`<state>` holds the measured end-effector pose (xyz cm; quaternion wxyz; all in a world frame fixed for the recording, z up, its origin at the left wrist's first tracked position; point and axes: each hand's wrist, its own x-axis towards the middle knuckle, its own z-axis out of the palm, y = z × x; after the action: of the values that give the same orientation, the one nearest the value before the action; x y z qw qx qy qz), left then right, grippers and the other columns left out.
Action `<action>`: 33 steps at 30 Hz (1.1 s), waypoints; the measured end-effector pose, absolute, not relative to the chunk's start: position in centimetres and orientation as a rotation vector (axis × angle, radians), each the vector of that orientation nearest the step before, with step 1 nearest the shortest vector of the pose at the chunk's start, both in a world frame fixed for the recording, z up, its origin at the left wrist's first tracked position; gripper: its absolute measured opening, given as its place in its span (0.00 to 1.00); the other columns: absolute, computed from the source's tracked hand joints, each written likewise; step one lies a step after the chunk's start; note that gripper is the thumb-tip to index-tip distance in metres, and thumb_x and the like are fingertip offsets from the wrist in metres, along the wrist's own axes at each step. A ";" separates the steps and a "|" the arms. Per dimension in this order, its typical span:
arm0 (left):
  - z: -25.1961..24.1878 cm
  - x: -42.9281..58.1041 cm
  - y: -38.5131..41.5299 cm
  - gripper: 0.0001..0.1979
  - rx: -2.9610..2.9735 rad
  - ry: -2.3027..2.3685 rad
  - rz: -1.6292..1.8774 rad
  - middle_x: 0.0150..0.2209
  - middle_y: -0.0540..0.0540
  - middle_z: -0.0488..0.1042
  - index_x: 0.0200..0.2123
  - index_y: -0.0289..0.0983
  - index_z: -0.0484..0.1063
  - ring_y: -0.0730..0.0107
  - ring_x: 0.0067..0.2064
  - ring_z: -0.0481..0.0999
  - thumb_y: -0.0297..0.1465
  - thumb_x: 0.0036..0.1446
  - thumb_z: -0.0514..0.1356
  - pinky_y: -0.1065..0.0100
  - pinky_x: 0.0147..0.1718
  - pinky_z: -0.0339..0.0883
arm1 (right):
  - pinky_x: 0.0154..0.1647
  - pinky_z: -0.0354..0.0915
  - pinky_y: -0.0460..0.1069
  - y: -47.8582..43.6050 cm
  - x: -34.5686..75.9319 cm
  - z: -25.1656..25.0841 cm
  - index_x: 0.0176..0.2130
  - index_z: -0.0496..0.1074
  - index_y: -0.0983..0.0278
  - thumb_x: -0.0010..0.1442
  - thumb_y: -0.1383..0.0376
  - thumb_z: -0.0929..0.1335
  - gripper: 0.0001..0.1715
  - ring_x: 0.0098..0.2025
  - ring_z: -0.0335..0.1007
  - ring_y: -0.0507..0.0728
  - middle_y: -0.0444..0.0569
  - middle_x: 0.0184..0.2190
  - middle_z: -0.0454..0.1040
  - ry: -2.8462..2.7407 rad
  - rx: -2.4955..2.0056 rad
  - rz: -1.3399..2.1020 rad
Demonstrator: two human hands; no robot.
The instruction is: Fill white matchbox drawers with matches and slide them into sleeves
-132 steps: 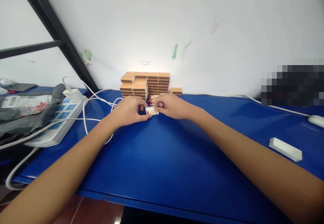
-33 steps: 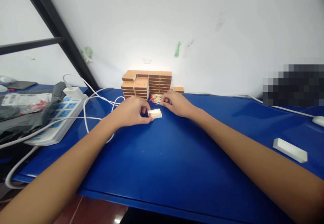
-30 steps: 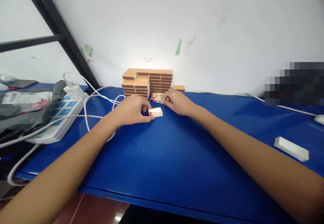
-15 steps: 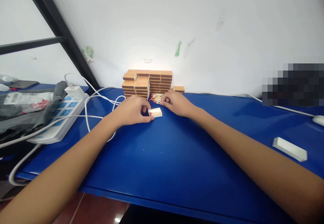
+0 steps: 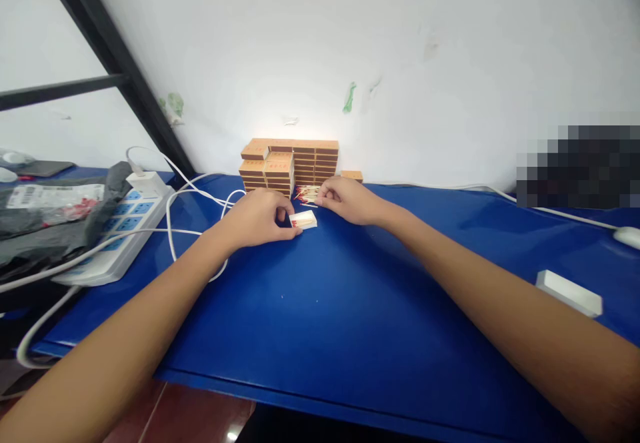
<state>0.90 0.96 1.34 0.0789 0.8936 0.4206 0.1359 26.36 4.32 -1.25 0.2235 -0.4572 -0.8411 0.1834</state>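
Left grip (image 5: 261, 220) holding matchbox tray (image 5: 311, 215), one corner hidden; right grip (image 5: 350, 200) at match pile (image 5: 307, 193), hold unclear.

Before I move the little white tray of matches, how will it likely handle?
The white tray is probably very light, being small and thin-walled. It looks like card, so a hard pinch from the left hand could crush its sides. With its top open, tilting would likely spill the matches inside.
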 end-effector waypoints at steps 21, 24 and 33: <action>1.4 1.0 0.9 0.13 2.661 1.263 0.440 0.33 0.48 0.82 0.38 0.37 0.84 0.66 0.32 0.77 0.40 0.54 0.71 0.66 0.32 0.61 | 0.38 0.55 0.50 2.7 25.4 0.3 0.35 0.81 0.63 0.63 0.67 0.72 0.05 0.33 0.64 0.55 0.46 0.30 0.74 -2.507 -0.932 0.502; 1.4 1.0 0.8 0.13 2.673 1.261 0.439 0.33 0.48 0.82 0.38 0.38 0.84 0.66 0.33 0.77 0.40 0.54 0.71 0.66 0.32 0.61 | 0.39 0.58 0.50 2.7 25.2 0.0 0.36 0.82 0.63 0.63 0.66 0.73 0.04 0.35 0.66 0.55 0.47 0.32 0.75 -2.429 -0.990 0.417; 1.5 1.1 0.7 0.13 2.698 1.241 0.424 0.33 0.48 0.82 0.38 0.38 0.84 0.66 0.33 0.77 0.41 0.55 0.72 0.66 0.32 0.61 | 0.42 0.62 0.51 4.2 25.1 -3.4 0.36 0.78 0.64 0.68 0.66 0.71 0.06 0.39 0.70 0.57 0.51 0.37 0.77 -2.281 -1.276 0.258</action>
<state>1.09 0.70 1.50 0.0708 0.8972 0.4125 0.1411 25.11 4.17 -3.45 0.2546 -0.4698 -0.8399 0.0949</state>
